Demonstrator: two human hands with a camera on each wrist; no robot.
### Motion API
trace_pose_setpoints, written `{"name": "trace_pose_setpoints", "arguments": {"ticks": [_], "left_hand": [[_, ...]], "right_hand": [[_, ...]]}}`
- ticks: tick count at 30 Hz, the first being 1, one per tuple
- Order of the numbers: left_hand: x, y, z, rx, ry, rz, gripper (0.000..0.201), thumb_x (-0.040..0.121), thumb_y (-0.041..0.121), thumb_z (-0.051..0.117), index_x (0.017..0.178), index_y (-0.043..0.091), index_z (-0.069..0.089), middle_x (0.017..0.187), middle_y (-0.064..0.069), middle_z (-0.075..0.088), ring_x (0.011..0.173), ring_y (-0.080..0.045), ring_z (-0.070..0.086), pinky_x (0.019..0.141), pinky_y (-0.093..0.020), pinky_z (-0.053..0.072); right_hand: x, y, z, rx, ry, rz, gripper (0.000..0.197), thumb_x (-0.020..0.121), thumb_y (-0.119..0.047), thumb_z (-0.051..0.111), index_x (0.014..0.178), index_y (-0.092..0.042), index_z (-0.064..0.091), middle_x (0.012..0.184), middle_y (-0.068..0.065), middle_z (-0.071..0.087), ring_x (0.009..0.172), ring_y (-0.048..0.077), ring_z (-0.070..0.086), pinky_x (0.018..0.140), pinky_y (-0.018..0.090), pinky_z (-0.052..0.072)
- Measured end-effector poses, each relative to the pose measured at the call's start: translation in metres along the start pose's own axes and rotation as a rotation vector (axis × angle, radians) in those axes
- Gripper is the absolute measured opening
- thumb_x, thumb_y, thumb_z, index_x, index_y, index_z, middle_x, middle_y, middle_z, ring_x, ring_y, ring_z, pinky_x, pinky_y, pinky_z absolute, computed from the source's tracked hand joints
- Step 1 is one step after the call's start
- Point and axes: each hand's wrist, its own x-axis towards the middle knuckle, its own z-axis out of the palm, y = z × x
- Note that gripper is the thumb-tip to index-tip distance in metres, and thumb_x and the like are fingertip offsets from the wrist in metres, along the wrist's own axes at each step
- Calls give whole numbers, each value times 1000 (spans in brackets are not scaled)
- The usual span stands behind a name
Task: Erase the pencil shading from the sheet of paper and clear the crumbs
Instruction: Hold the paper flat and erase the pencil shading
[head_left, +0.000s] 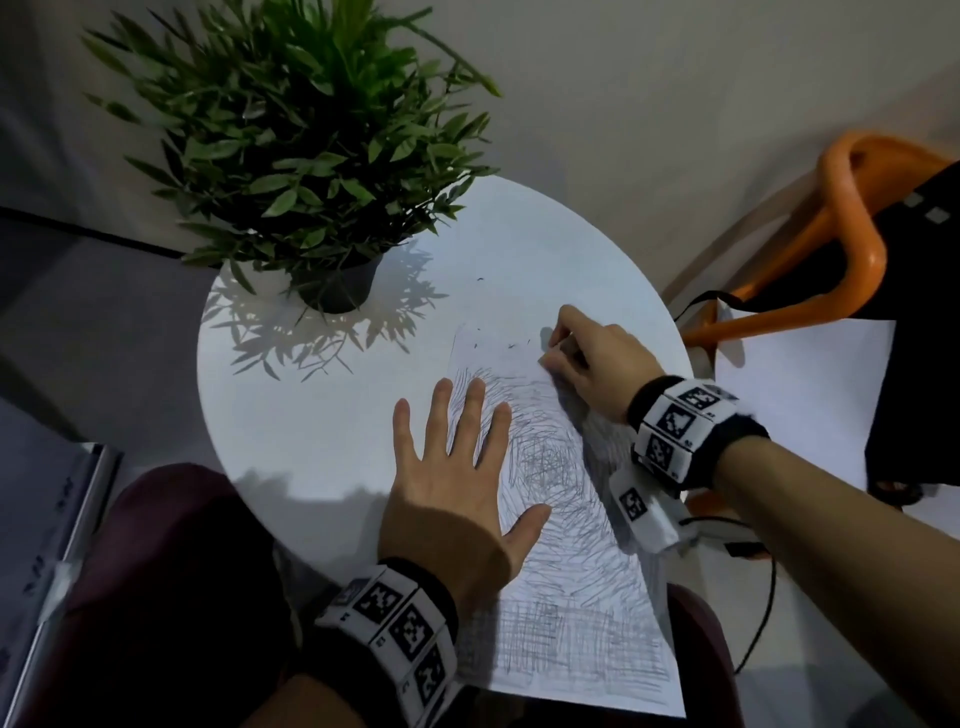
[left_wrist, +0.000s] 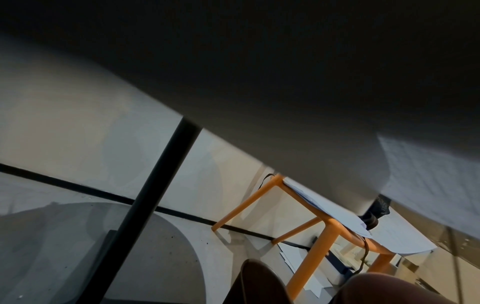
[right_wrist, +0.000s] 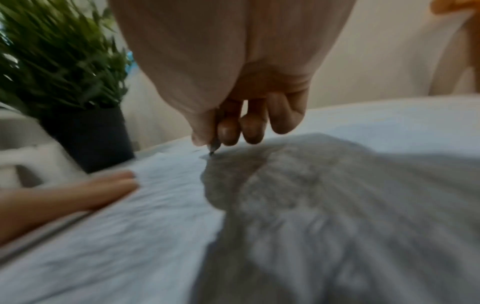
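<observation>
A white sheet of paper (head_left: 561, 519) covered in grey pencil shading lies on the round white table (head_left: 322, 426), its near end hanging over the edge. My left hand (head_left: 452, 467) presses flat on the sheet's left side, fingers spread. At the sheet's far end my right hand (head_left: 550, 353) pinches a small grey eraser (right_wrist: 214, 147) between thumb and fingers, tip touching the paper (right_wrist: 155, 205). Dark crumbs (head_left: 493, 343) lie scattered on the paler strip beyond the shading. The left wrist view shows only the table's underside and the overhanging paper (left_wrist: 428, 174).
A potted plant (head_left: 306, 145) in a dark pot (head_left: 340, 288) stands at the table's far left. An orange chair (head_left: 852, 218) to the right carries a black bag (head_left: 924, 312) and loose sheets (head_left: 800, 395). My knees sit under the table's near edge.
</observation>
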Motion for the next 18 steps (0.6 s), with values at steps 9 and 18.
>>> {"name": "trace_pose_setpoints", "arguments": {"ticks": [9,18], "left_hand": [[2,0,3,-2,-9,7,93,86,80,14,159,22,11,165,-13,-9,152,-39,-12,116,-68,-4],[0,1,3,15,33,3,93,87,80,12,158,22,2,164,-12,-15,151,-38,-16,115,-67,-7]], "right_hand": [[2,3,1,14,12,47,21,96,-34,59,92,-24,41,78,-9,57,79,28,56,65,36,42],[2,11,1,93,16,85,19,94,-33,61,89,-27,43,74,-9,56,80,28,57,71,38,47]]}}
